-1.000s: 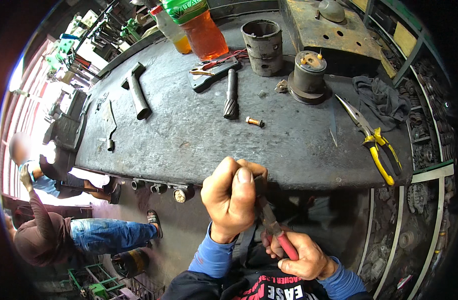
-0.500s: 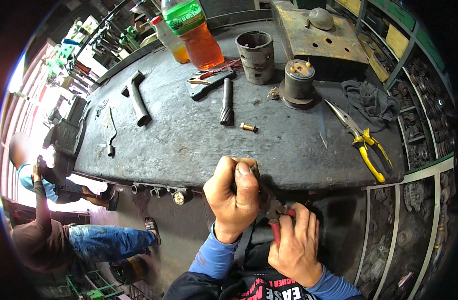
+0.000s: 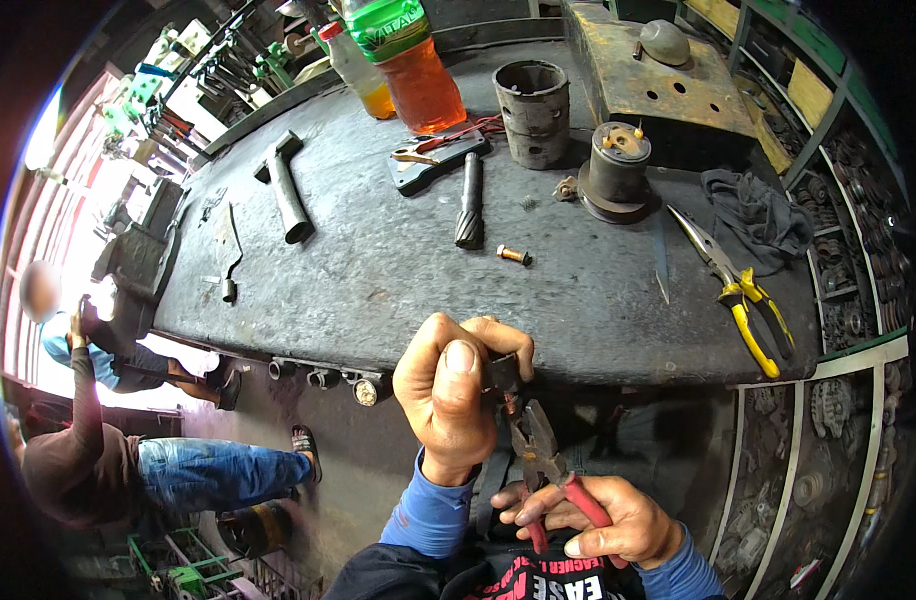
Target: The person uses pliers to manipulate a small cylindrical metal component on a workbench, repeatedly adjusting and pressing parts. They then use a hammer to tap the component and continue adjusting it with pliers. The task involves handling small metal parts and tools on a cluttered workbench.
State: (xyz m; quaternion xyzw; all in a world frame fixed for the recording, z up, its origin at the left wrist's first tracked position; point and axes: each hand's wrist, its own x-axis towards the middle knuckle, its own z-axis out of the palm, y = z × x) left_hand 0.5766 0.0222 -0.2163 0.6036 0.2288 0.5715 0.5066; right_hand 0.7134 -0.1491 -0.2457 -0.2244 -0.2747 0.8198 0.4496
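At the bench's front edge my left hand [image 3: 448,390] is closed around a small dark metal part [image 3: 500,374], its thumb on top; most of the part is hidden in the fist. A short coppery bit [image 3: 510,402] sticks out below it. My right hand [image 3: 623,520] grips red-handled pliers [image 3: 540,452] by their handles, which stand spread. The pliers' jaws point up at the coppery bit; whether they touch it I cannot tell. Beyond the hands on the bench lie a brassy bolt [image 3: 515,255] and a spiral-fluted cutting tool [image 3: 469,205].
On the dark bench [image 3: 378,290] are long-nose pliers [image 3: 743,300], a rag [image 3: 753,215], a metal cylinder [image 3: 533,125], a round motor-like part [image 3: 618,175], a meter [image 3: 433,160], bottles [image 3: 413,75] and a T-shaped tool [image 3: 283,190]. Shelves [image 3: 848,450] stand right; two people [image 3: 68,470] are left.
My right hand has moved lower and its grip has loosened, with the pliers' handles spread. The jaws now show apart from my left fist, which has turned to reveal the dark part.
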